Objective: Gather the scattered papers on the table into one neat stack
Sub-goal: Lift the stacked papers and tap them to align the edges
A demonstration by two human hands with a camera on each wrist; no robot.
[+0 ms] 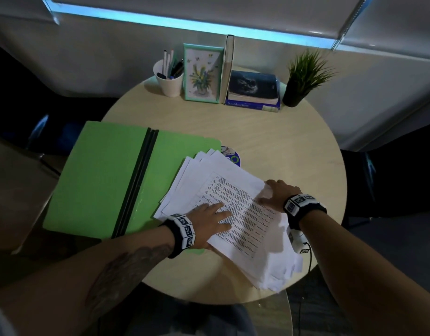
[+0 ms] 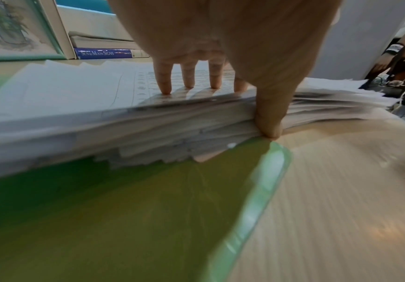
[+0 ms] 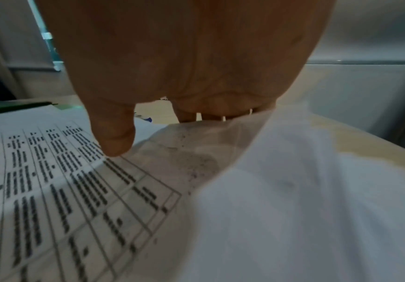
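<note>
A thick, fanned pile of white papers (image 1: 245, 241) lies at the near right of the round table (image 1: 257, 137), its left part overlapping an open green folder (image 1: 100, 178). The top sheet carries a printed table. My left hand (image 1: 209, 221) lies flat on the top sheet. In the left wrist view its fingers (image 2: 165, 84) are straight on the papers (image 2: 75, 91) and its thumb (image 2: 268, 124) presses against the pile's near edge. My right hand (image 1: 278, 192) holds the pile's far right edge. In the right wrist view its thumb (image 3: 114, 137) rests on top and a lifted sheet (image 3: 281, 190) hides its fingers.
Along the table's back stand a white pen cup (image 1: 167, 78), a green-framed flower picture (image 1: 201, 73), an upright book (image 1: 229, 66), stacked books (image 1: 254, 90) and a potted plant (image 1: 303, 78). A round blue-green disc (image 1: 233, 157) peeks from under the papers. Dark chairs flank the table.
</note>
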